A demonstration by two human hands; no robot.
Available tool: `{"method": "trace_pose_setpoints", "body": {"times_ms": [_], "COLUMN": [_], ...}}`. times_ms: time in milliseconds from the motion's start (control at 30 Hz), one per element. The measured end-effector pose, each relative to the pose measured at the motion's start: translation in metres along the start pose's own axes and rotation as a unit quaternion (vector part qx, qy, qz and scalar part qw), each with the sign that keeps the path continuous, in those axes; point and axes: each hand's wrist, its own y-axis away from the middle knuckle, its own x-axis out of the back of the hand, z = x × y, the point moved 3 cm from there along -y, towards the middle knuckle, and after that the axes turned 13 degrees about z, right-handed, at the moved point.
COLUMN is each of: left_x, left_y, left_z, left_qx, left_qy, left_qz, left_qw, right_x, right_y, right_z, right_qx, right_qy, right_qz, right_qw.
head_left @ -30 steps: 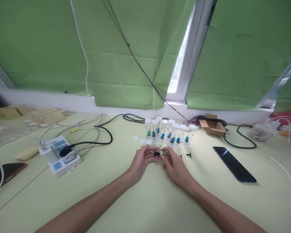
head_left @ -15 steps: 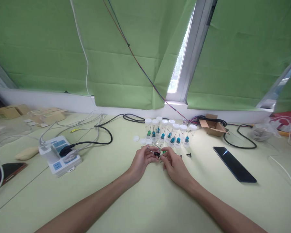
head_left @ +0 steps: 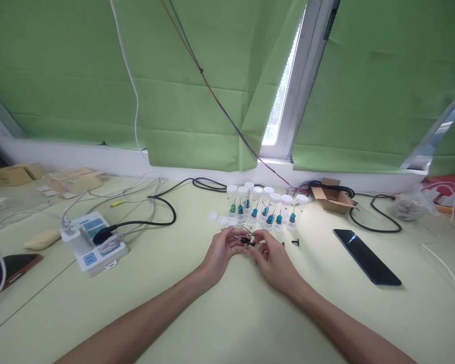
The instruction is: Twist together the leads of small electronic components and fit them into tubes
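Observation:
Between my fingertips is a small black part on a thin metal rod (head_left: 245, 241); its exact kind is too small to make out. My left hand (head_left: 225, 247) is closed on it from the left. The fingers of my right hand (head_left: 270, 252) pinch at its right end. Just beyond my hands stand several clear tubes with white caps (head_left: 255, 205), each holding a teal or green piece and thin metal rods. Loose thin rods (head_left: 245, 226) lie in front of the tubes, partly hidden by my fingers. A small black T-shaped piece (head_left: 296, 242) rests right of my right hand.
White round caps (head_left: 213, 216) lie left of the tubes. A black phone (head_left: 367, 257) is on the right, with an open cardboard box (head_left: 332, 198) behind it. To the left, a white power strip (head_left: 94, 242) with cables sits on the pale table (head_left: 227, 313).
My right fingers have shifted slightly at the black part, and a green piece seen by them before is now hidden. My left hand has barely moved.

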Motion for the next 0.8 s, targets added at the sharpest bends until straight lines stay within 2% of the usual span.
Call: {"method": "trace_pose_setpoints", "body": {"times_ms": [800], "left_x": [0.0001], "left_y": [-0.0006], "left_z": [-0.0014], "left_qx": [0.003], "left_qy": [-0.005], "left_qz": [-0.01], "left_qw": [1.0], "right_x": [-0.0014], "right_y": [-0.0012], "right_z": [0.0029], "right_qx": [-0.011], "right_qy": [-0.025], "right_qz": [-0.008], "right_qw": [1.0]}}
